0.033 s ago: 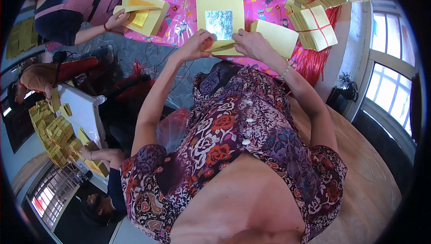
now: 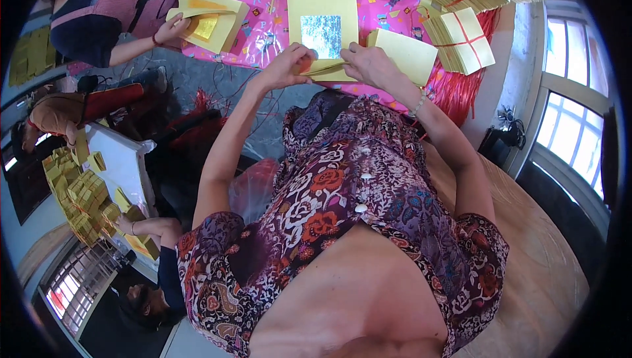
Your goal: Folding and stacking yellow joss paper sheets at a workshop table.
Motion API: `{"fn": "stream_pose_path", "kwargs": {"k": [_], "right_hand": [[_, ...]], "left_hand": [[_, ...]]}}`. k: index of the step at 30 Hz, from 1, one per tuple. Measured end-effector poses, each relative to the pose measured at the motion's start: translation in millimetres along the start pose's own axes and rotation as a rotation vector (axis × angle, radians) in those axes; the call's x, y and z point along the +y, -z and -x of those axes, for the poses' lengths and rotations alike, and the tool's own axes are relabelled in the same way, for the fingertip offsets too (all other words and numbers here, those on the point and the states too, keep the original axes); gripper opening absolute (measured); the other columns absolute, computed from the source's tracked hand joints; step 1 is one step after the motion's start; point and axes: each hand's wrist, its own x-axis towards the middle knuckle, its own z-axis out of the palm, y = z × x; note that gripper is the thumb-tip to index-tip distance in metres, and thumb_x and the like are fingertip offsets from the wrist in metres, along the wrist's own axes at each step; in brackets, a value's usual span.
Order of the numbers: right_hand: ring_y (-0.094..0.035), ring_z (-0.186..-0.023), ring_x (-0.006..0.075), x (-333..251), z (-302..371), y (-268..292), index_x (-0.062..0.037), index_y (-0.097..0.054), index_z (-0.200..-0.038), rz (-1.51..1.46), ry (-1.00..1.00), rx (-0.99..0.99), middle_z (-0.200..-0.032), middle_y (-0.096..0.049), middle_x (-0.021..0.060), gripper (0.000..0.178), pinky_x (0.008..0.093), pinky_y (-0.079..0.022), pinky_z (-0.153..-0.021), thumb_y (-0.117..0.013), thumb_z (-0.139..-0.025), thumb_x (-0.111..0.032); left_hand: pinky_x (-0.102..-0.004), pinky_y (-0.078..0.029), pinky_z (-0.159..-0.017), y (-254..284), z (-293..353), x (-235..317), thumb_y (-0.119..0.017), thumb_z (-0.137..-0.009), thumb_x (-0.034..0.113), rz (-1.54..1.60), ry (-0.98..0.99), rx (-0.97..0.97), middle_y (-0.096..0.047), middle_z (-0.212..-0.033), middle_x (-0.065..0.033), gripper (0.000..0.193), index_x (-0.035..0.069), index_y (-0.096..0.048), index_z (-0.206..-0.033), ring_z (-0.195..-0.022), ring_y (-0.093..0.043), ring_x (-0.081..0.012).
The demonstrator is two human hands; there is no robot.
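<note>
On the pink patterned table cover [image 2: 263, 32], a yellow paper sheet [image 2: 296, 4] with a silver foil square [image 2: 321, 32] lies in front of me. Its near edge is lifted and bent over between my hands. My left hand [image 2: 289, 67] is closed on the left end of that bent edge, thumb underneath. Towards the right end, my right hand [image 2: 370, 65] pinches the same edge, its fingertips next to the foil. Part of the fold is hidden by my fingers. Just right of my right hand lies a stack of plain yellow paper [image 2: 407, 58].
Bundles of yellow paper tied with red string [image 2: 464, 41] stand at the far right above red strands [image 2: 461, 95]. At the upper left a co-worker's hand [image 2: 172, 29] holds gold-foiled paper [image 2: 227, 29]. Another person works at a white table [image 2: 122, 157] with piled yellow bundles [image 2: 82, 193].
</note>
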Motion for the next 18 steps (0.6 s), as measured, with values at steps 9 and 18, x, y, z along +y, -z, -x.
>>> {"fn": "stream_pose_path", "kwargs": {"k": [9,18], "right_hand": [[-0.065,-0.080,0.0328,-20.0,3.3,11.6,-0.0034,-0.053,-0.108,0.049,-0.039,-0.003,-0.097,-0.057,0.0145,0.050,0.0436,-0.055,-0.067,-0.074,-0.074,-0.033],[-0.065,-0.074,0.0293,-12.9,5.5,-8.8,-0.0033,-0.055,-0.104,0.097,-0.003,0.082,-0.092,-0.055,0.0129,0.034,0.0394,-0.055,-0.062,-0.068,-0.078,-0.021]], "left_hand": [[-0.0275,-0.045,-0.076,8.5,2.0,-5.9,-0.077,-0.077,0.017,0.149,0.048,-0.015,-0.056,-0.096,-0.0014,0.036,0.009,-0.060,-0.108,-0.087,-0.054,-0.0130],[-0.0293,-0.046,-0.082,1.6,8.6,5.1,-0.079,-0.071,0.015,0.093,-0.008,0.068,-0.057,-0.108,-0.0034,0.047,0.011,-0.060,-0.115,-0.096,-0.055,-0.0162]]}}
